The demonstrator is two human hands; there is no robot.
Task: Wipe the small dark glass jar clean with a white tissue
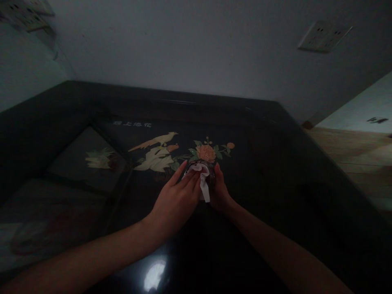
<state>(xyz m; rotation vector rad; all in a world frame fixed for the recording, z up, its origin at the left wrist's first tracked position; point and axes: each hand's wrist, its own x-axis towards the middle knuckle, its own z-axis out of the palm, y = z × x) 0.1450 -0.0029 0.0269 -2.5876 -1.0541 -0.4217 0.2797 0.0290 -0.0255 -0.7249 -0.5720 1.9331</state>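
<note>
My left hand (177, 196) lies over a white tissue (203, 183), its fingers pressing the tissue onto a small dark round object (208, 169). My right hand (220, 190) wraps round that object from the right side and holds it just above the black lacquered table (275, 171). The object looks like a small jar or cup, but the dim light hides its details. Both hands are close together above the table's middle, in front of a painted orange flower (206, 152).
The glossy table carries inlaid bird (156, 153) and flower pictures and several white characters (132, 123). A grey wall stands behind, with a socket plate (324, 36) at the upper right. Wooden floor (352, 155) shows to the right. A light glare (154, 274) reflects near the front.
</note>
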